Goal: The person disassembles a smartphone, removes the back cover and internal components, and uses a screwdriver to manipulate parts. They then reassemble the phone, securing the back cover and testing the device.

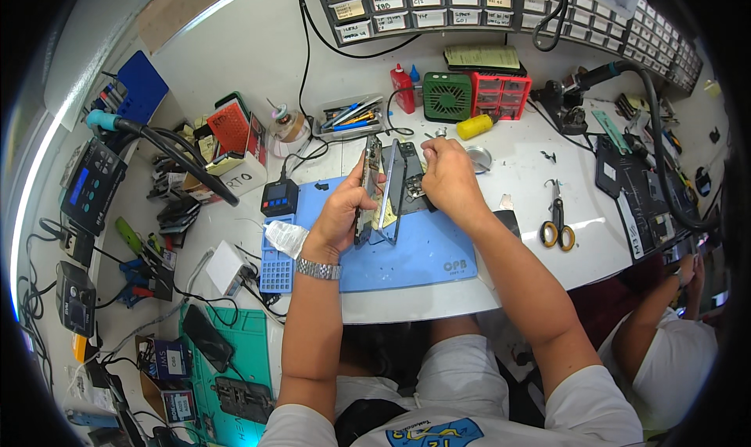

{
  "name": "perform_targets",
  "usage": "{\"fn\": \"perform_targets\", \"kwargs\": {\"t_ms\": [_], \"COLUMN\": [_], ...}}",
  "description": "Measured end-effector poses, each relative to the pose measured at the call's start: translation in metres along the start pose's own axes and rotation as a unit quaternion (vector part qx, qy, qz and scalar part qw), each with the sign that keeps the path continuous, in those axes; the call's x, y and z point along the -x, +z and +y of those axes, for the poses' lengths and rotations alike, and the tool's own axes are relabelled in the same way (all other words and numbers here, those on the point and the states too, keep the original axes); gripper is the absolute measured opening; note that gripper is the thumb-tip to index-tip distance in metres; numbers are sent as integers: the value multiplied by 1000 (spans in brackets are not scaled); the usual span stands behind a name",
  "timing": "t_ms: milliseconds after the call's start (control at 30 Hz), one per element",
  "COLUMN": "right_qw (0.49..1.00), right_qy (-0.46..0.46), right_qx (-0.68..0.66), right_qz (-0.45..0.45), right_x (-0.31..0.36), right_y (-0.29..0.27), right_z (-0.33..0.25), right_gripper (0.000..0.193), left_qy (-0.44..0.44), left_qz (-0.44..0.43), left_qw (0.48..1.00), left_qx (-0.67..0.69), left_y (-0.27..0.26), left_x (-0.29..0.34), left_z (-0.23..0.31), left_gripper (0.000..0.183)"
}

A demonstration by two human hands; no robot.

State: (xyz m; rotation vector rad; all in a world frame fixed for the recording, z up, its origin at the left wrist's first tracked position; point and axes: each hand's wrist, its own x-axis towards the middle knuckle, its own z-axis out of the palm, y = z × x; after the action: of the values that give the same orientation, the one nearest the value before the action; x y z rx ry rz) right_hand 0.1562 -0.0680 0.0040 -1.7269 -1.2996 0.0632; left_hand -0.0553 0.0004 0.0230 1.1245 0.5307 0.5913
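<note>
Both forearms extend up from lower edge, converging. Left hand [342, 212] upright, fingers curled in a grip, wrist banded. Right hand [446, 173] bent downward, fingers pinched.

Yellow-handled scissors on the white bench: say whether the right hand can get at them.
Probably yes. The yellow-handled scissors lie uncovered just right of the right hand, with bare bench between, though that hand is busy at the opened phone.
</note>
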Motion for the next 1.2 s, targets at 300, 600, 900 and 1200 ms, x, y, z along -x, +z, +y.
{"fn": "perform_targets", "kwargs": {"t_ms": [300,600,900,1200], "right_qw": [959,957,957,955], "right_qy": [-85,-85,-87,-85], "right_qx": [-269,-273,-276,-282], "right_qz": [-31,-50,-28,-31], "right_x": [9,11,13,14], "right_y": [4,7,6,7], "right_z": [-20,-22,-26,-27], "right_gripper": [20,18,19,20], "left_qy": [-1,7,-14,-22], "left_qz": [-15,16,-32,-37], "left_qw": [1000,1000,999,999], "left_qx": [-9,-12,1,2], "left_y": [1,11,11,10], "left_x": [2,3,5,6], "left_z": [0,0,4,3], "left_gripper": [107,94,100,95]}}
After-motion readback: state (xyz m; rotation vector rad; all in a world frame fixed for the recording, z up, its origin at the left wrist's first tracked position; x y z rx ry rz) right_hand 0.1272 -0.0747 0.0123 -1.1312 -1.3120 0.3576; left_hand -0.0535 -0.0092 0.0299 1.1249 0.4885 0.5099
